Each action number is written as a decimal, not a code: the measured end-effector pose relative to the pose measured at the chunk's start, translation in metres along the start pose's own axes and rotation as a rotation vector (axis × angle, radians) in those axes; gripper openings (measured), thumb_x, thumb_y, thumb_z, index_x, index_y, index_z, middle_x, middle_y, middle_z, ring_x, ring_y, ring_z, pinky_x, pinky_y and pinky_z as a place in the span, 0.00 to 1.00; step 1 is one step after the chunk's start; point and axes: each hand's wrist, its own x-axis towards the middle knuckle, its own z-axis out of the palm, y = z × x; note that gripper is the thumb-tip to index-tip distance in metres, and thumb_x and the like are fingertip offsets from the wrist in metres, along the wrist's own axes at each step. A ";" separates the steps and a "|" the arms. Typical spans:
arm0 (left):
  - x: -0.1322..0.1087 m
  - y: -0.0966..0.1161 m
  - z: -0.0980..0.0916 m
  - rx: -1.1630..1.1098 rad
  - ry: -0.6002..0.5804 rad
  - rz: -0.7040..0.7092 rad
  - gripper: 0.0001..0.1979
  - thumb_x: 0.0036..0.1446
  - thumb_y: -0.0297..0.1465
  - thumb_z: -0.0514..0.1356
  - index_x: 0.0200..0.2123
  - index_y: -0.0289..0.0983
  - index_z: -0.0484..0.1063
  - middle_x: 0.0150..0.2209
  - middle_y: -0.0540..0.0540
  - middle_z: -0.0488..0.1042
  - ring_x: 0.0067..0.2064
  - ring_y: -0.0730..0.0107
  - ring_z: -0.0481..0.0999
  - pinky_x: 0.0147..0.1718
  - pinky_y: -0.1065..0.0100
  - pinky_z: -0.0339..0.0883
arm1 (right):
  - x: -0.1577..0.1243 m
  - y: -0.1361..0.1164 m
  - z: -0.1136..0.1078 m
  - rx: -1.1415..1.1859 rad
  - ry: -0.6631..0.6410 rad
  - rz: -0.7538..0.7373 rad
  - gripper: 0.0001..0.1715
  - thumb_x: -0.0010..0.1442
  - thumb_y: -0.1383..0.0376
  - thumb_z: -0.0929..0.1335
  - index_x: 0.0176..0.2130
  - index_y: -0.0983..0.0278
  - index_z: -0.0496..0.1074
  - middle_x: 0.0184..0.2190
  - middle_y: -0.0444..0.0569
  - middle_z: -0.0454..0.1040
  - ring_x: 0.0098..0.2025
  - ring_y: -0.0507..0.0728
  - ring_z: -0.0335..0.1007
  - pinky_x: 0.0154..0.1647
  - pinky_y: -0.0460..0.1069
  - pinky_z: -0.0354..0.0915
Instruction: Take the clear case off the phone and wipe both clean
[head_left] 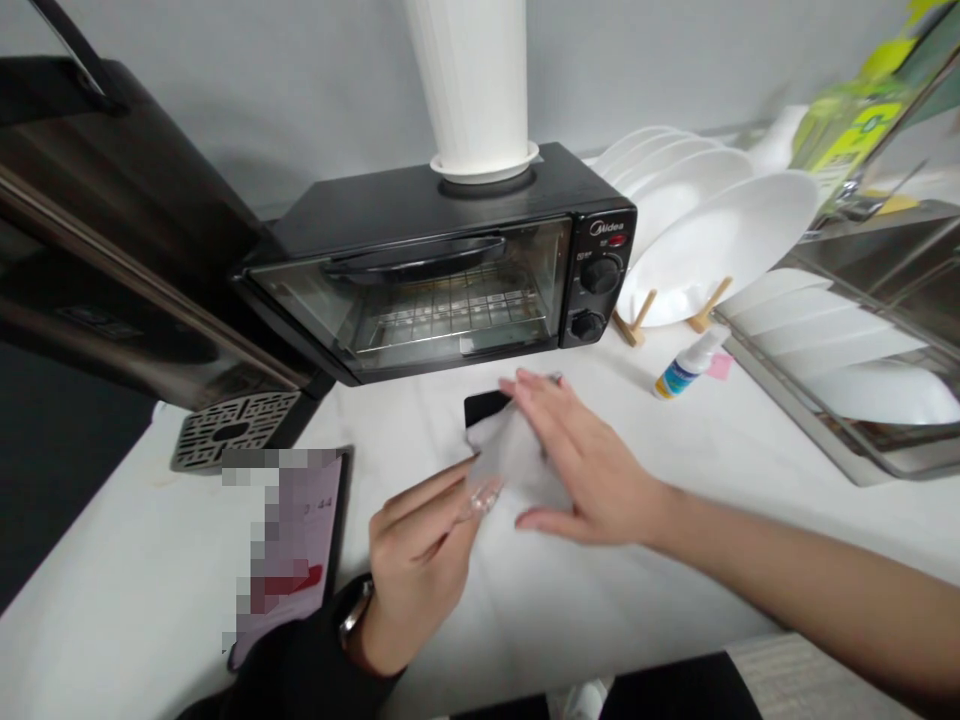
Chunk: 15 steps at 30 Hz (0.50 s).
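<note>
My left hand (pixel 420 560), with a watch at its wrist, has its fingers closed on a crumpled, translucent whitish sheet (pixel 517 460). A small clear, shiny bit shows at those fingertips; whether it belongs to the sheet, I cannot tell. Over the sheet's right side lies my right hand (pixel 592 460), fingers stretched forward and thumb apart, touching it. Just beyond the sheet, a flat black object (pixel 484 408) rests on the white counter (pixel 420 420), partly covered by the sheet and my right hand.
A black toaster oven (pixel 442 290) stands behind my hands, a white pot (pixel 476 85) on top. To the right are a small spray bottle (pixel 686 365), white plates (pixel 720 250) on a wooden rack and a dish tray (pixel 840 450). A tablet (pixel 300 540) lies left, near a drip tray (pixel 232 430).
</note>
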 end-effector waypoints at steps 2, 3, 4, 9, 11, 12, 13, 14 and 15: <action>-0.002 -0.002 0.001 0.004 0.004 0.005 0.20 0.60 0.15 0.65 0.51 0.39 0.82 0.50 0.45 0.85 0.46 0.64 0.87 0.50 0.70 0.82 | 0.000 0.001 0.000 0.014 0.051 0.112 0.65 0.67 0.36 0.64 0.78 0.69 0.32 0.76 0.69 0.52 0.80 0.72 0.40 0.75 0.73 0.49; -0.003 -0.002 0.001 0.003 -0.002 0.007 0.21 0.60 0.15 0.64 0.53 0.39 0.82 0.51 0.44 0.85 0.48 0.63 0.87 0.52 0.69 0.81 | 0.000 0.000 0.000 0.024 0.048 0.086 0.65 0.67 0.35 0.64 0.78 0.70 0.32 0.75 0.70 0.52 0.80 0.72 0.39 0.75 0.73 0.48; -0.003 -0.002 0.001 0.003 -0.022 0.008 0.21 0.60 0.14 0.63 0.52 0.39 0.82 0.51 0.44 0.85 0.48 0.63 0.87 0.52 0.69 0.81 | 0.000 0.000 0.000 0.031 0.033 0.021 0.65 0.67 0.35 0.64 0.78 0.70 0.32 0.75 0.69 0.54 0.80 0.71 0.39 0.76 0.72 0.48; -0.003 -0.001 0.001 0.008 0.000 -0.022 0.20 0.60 0.15 0.65 0.50 0.39 0.83 0.49 0.44 0.86 0.45 0.64 0.88 0.50 0.68 0.82 | -0.001 0.002 0.001 -0.003 0.039 0.094 0.63 0.67 0.37 0.65 0.78 0.69 0.35 0.75 0.68 0.55 0.79 0.71 0.44 0.76 0.72 0.48; -0.002 -0.001 0.001 -0.008 -0.005 -0.011 0.19 0.61 0.16 0.65 0.51 0.39 0.83 0.50 0.44 0.86 0.46 0.64 0.88 0.50 0.68 0.82 | -0.001 0.003 0.001 0.009 0.064 0.109 0.65 0.66 0.35 0.65 0.78 0.70 0.35 0.74 0.70 0.55 0.79 0.73 0.43 0.76 0.73 0.48; -0.001 0.000 0.001 -0.013 -0.022 -0.004 0.18 0.62 0.16 0.63 0.49 0.39 0.84 0.49 0.44 0.86 0.45 0.64 0.88 0.48 0.69 0.82 | -0.001 0.002 0.001 0.014 0.050 0.037 0.65 0.66 0.35 0.65 0.78 0.70 0.35 0.74 0.69 0.57 0.79 0.72 0.44 0.76 0.72 0.47; -0.001 0.000 0.001 -0.012 -0.036 -0.005 0.16 0.62 0.16 0.62 0.45 0.39 0.84 0.47 0.44 0.86 0.44 0.64 0.88 0.46 0.71 0.83 | -0.001 0.001 0.001 0.012 0.022 -0.042 0.64 0.67 0.36 0.65 0.78 0.70 0.34 0.73 0.67 0.60 0.78 0.70 0.45 0.77 0.70 0.47; 0.000 0.000 0.001 -0.006 -0.036 -0.010 0.16 0.62 0.16 0.61 0.43 0.38 0.85 0.45 0.44 0.87 0.42 0.65 0.88 0.44 0.72 0.83 | -0.001 0.001 0.000 0.003 -0.003 -0.085 0.63 0.68 0.38 0.65 0.78 0.70 0.33 0.72 0.65 0.62 0.78 0.68 0.47 0.77 0.68 0.47; 0.000 0.001 0.001 0.001 -0.028 -0.015 0.15 0.62 0.16 0.61 0.42 0.38 0.85 0.45 0.44 0.87 0.42 0.64 0.88 0.44 0.71 0.83 | 0.000 0.000 0.000 -0.011 -0.014 -0.077 0.61 0.69 0.39 0.64 0.78 0.69 0.33 0.72 0.65 0.63 0.78 0.68 0.48 0.77 0.68 0.48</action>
